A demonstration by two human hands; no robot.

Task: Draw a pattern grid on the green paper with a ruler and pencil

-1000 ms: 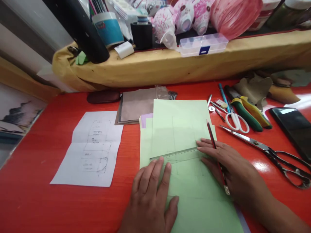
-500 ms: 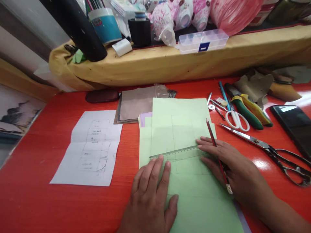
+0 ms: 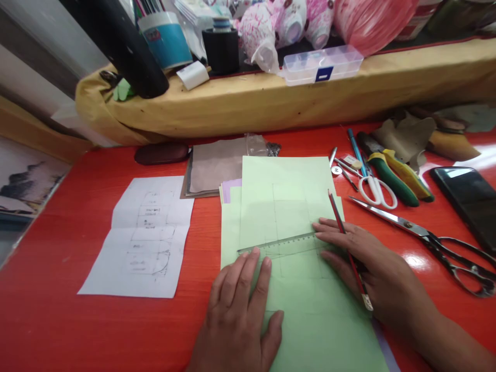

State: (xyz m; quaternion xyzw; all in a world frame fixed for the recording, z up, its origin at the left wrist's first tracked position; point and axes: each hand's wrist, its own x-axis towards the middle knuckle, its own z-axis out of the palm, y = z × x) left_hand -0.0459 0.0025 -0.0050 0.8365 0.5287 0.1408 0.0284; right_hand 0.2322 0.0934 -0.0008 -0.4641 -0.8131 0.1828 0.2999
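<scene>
A clear ruler (image 3: 289,244) lies slightly aslant across a light green sheet (image 3: 287,173) marked with thin pencil lines. My left hand (image 3: 242,310) rests flat on the green paper, fingers stretched, with its fingertips at the ruler's left end. At the other end, the fingertips of my right hand (image 3: 368,263) touch the ruler. A red and black pencil (image 3: 338,217) is held between the fingers of that hand, pointing away from me, its eraser end towards me. More green sheets lie beneath the top one.
Left of the green paper lies a white sheet with a drawn pattern (image 3: 124,222). Large scissors (image 3: 418,230), white-handled scissors (image 3: 375,191), pliers (image 3: 399,175) and a phone (image 3: 470,199) are on the right. Brown material (image 3: 217,165) lies behind; a yellow-covered ledge (image 3: 251,103) runs along the back.
</scene>
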